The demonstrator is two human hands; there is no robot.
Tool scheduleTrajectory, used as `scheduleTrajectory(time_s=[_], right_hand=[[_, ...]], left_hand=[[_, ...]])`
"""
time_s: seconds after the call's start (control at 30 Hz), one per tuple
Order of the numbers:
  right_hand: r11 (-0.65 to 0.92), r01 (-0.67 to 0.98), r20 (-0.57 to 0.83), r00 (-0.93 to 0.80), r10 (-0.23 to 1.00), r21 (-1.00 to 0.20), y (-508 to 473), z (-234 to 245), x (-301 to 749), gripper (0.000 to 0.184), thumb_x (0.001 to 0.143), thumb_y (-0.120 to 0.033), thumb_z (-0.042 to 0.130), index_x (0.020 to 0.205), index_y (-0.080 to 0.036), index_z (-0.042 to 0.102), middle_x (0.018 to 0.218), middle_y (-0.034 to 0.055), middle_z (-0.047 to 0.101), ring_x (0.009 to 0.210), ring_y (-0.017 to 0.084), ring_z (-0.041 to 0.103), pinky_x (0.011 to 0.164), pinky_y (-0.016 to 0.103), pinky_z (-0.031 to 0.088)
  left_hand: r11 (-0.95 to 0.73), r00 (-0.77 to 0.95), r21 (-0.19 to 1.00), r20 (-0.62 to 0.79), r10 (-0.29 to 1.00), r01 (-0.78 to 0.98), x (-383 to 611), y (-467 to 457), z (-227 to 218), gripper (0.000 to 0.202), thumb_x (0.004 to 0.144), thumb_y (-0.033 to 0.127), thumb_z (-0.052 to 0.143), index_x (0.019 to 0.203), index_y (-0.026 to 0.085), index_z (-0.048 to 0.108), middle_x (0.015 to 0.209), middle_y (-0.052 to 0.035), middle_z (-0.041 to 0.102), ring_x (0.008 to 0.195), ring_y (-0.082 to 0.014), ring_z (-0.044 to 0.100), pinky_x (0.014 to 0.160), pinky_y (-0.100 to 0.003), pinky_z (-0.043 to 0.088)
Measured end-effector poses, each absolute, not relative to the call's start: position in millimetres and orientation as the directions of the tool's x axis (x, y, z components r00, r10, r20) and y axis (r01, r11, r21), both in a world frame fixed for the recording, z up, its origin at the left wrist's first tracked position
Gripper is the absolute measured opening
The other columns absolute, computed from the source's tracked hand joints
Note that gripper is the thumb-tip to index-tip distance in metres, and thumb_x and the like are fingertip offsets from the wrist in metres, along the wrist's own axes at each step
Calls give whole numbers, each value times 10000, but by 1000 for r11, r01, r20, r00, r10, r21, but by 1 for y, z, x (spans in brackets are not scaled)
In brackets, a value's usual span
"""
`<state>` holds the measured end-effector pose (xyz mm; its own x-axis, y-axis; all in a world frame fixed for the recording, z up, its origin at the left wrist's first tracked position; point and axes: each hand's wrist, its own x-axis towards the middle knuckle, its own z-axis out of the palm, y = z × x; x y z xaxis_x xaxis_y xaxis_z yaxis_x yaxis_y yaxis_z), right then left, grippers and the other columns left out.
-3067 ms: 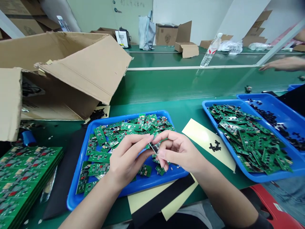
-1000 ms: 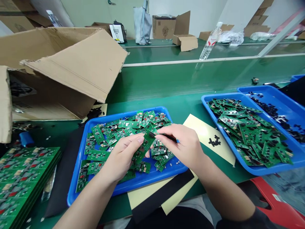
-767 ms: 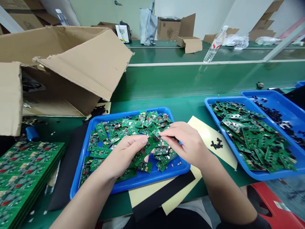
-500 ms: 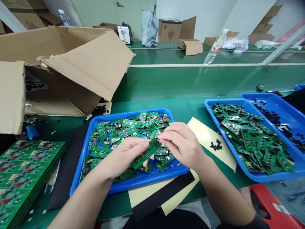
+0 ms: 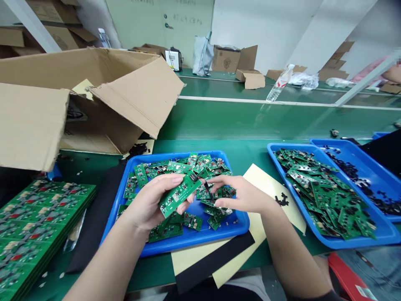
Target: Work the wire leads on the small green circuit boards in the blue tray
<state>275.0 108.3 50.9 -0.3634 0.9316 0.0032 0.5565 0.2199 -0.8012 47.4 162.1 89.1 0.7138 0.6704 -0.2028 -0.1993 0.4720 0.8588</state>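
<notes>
My left hand [image 5: 156, 194] grips a narrow green circuit board [image 5: 178, 193] between thumb and fingers, tilted above a blue tray [image 5: 140, 251]. A small black part [image 5: 194, 177] sits at the board's upper right end. Just right of that end is my right hand [image 5: 239, 194], its thumb and forefinger apart. A thin dark sliver [image 5: 209, 191] shows between those fingertips; whether they touch it I cannot tell. Under both hands, many loose green boards [image 5: 175, 166] lie jumbled in the tray.
Stacked board panels [image 5: 34, 225] stand at left, below an open carton [image 5: 131, 92]. To the right, yellow backing paper [image 5: 260, 179] bears black cut pieces [image 5: 282, 199], beside another blue tray of boards [image 5: 326, 192]. A black strip [image 5: 216, 261] lies at the front edge.
My right fingers have spread and drawn back from the board's end. My left hand has turned the board so its face shows more. The view has tilted upward slightly.
</notes>
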Motion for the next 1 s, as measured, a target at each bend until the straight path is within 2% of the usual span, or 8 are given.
scheduleTrajectory(time_s=[0.13, 0.3, 0.4, 0.5, 0.63, 0.73, 0.87, 1.0], right_hand=[[286, 601, -33, -461, 887, -746, 110, 50, 269, 388, 731, -306, 726, 1091, -188, 638, 1003, 75, 681, 971, 232, 611, 864, 412, 489], [408, 613, 6, -549, 836, -677, 110, 44, 266, 429, 693, -227, 753, 1106, -211, 638, 1053, 75, 658, 1030, 240, 577, 893, 413, 478], [380, 618, 21, -507, 862, -689, 109, 42, 265, 411, 768, -302, 693, 1159, -219, 600, 1104, 81, 639, 1057, 239, 575, 922, 434, 461], [310, 603, 83, -374, 924, -735, 106, 46, 260, 399, 806, -368, 647, 1168, -221, 567, 1136, 86, 618, 1063, 237, 576, 907, 434, 468], [309, 354, 160, -392, 906, -883, 101, 50, 248, 326, 839, -460, 584, 1011, -184, 591, 928, 69, 655, 858, 193, 631, 782, 364, 517], [315, 99, 257, -381, 888, -944, 98, 46, 239, 447, 817, -595, 538, 956, -175, 598, 822, 64, 647, 749, 185, 632, 698, 340, 530], [297, -138, 315, -139, 939, -945, 96, 38, 236, 533, 771, -678, 523, 936, -184, 635, 699, 47, 627, 640, 185, 612, 594, 321, 508], [346, -210, 349, 24, 937, -914, 100, 35, 237, 394, 740, -607, 626, 823, -222, 645, 664, 21, 604, 593, 166, 578, 548, 298, 482]], left_hand=[[503, 731, 826, -176, 660, -255, 46, 160, 91, 210, 741, 277, 632, 662, 85, 662, 550, -29, 604, 406, -76, 498, 380, -182, 353], [517, 730, 798, -149, 667, -309, 42, 160, 91, 201, 725, 273, 639, 693, 79, 682, 535, -30, 602, 391, -76, 486, 385, -187, 366], [522, 740, 794, -142, 658, -312, 40, 159, 90, 217, 735, 285, 641, 775, 81, 704, 557, -33, 616, 422, -89, 523, 399, -187, 376], [511, 754, 811, -141, 641, -283, 41, 157, 88, 223, 732, 310, 655, 786, 100, 705, 612, -33, 635, 457, -98, 547, 434, -197, 397], [441, 710, 878, -188, 679, -189, 45, 153, 87, 229, 713, 341, 670, 799, 131, 704, 632, -31, 650, 492, -110, 544, 489, -225, 420], [391, 700, 905, -170, 694, -167, 47, 152, 85, 247, 681, 304, 706, 881, 160, 709, 661, -20, 662, 543, -117, 553, 547, -240, 442], [327, 723, 938, -146, 675, -117, 49, 152, 82, 279, 670, 266, 731, 934, 179, 708, 712, -18, 652, 636, -126, 566, 606, -245, 461], [167, 741, 985, -84, 666, -39, 51, 154, 78, 275, 692, 227, 718, 964, 201, 696, 816, -21, 633, 730, -138, 573, 657, -253, 477]])
